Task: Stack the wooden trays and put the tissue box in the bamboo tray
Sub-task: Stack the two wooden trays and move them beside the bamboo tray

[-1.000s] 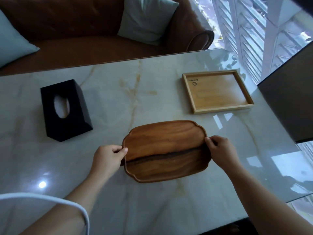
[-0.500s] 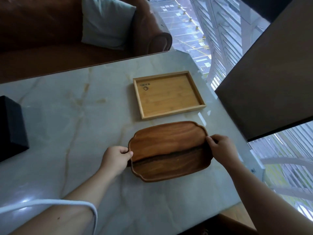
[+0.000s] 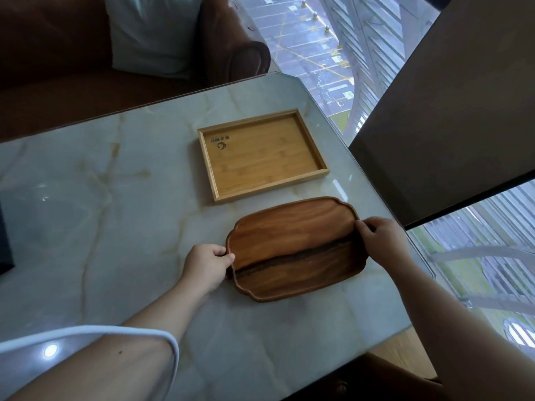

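A dark wooden tray (image 3: 292, 244) with a scalloped rim and a dark grain stripe sits near the table's front right. My left hand (image 3: 207, 264) grips its left end and my right hand (image 3: 382, 241) grips its right end. Just beyond it lies a pale rectangular bamboo tray (image 3: 260, 156), holding nothing, with a small printed mark in its far left corner. Only a dark sliver of the black tissue box (image 3: 5, 241) shows at the left edge of the view.
The marble table (image 3: 101, 198) ends close to the right of both trays, with a clipped far corner. A brown leather sofa (image 3: 58, 68) with a pale cushion (image 3: 153, 33) stands behind the table. A dark panel (image 3: 448, 111) hangs at the right.
The view has swung right, so the tissue box has slid almost out of frame at the left. Both hands keep their grip on the dark tray, which now sits nearer the bamboo tray.
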A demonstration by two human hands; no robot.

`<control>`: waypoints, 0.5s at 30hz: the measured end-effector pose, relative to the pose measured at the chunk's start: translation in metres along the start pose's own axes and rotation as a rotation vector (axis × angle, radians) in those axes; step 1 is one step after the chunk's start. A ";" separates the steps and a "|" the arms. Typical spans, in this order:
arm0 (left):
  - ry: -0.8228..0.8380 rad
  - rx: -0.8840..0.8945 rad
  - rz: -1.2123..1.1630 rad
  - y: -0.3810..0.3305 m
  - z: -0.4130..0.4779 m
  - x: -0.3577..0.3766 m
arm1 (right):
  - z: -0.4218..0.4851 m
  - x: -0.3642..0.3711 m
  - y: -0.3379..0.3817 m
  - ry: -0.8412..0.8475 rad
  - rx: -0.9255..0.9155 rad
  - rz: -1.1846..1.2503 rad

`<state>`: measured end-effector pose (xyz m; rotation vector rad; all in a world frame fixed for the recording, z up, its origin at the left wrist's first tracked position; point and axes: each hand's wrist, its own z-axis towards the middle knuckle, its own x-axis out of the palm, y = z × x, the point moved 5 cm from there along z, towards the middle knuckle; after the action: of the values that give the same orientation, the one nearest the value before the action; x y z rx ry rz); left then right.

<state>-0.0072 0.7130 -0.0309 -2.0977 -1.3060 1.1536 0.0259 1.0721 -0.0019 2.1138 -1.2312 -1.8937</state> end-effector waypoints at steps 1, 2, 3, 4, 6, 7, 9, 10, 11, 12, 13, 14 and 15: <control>-0.002 -0.005 -0.010 0.001 0.001 0.001 | 0.001 0.000 0.000 0.007 -0.001 -0.006; -0.004 -0.012 -0.024 0.003 0.001 0.002 | 0.002 0.001 -0.001 0.014 0.000 -0.011; -0.005 -0.022 -0.036 0.003 0.001 0.003 | 0.002 0.001 -0.002 0.020 0.002 -0.016; -0.005 -0.032 -0.042 0.005 0.001 0.003 | 0.003 0.002 -0.003 0.026 0.004 -0.020; 0.006 -0.052 -0.048 0.009 0.002 0.004 | 0.003 0.004 -0.005 0.032 0.004 -0.039; 0.012 -0.055 -0.045 0.009 0.003 0.004 | 0.003 0.005 -0.005 0.035 0.002 -0.055; 0.029 -0.060 -0.035 0.013 0.006 0.005 | 0.002 0.006 -0.004 0.049 0.001 -0.088; 0.045 -0.050 -0.017 0.013 0.007 0.005 | 0.002 0.006 -0.003 0.067 0.008 -0.103; 0.061 -0.032 0.013 0.014 0.008 0.005 | 0.003 0.006 -0.002 0.093 0.021 -0.123; 0.074 -0.007 0.049 0.011 0.007 0.004 | 0.003 0.006 0.000 0.120 0.033 -0.150; 0.087 0.013 0.090 0.006 0.005 0.003 | 0.002 0.004 0.003 0.143 0.038 -0.189; 0.099 0.046 0.128 0.000 0.001 0.001 | 0.000 0.003 0.007 0.156 0.033 -0.235; 0.106 0.087 0.182 -0.008 -0.003 -0.002 | -0.002 0.000 0.013 0.154 0.014 -0.277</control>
<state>-0.0098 0.7154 -0.0224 -2.2163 -1.0169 1.1330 0.0209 1.0625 0.0050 2.4955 -0.9677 -1.7746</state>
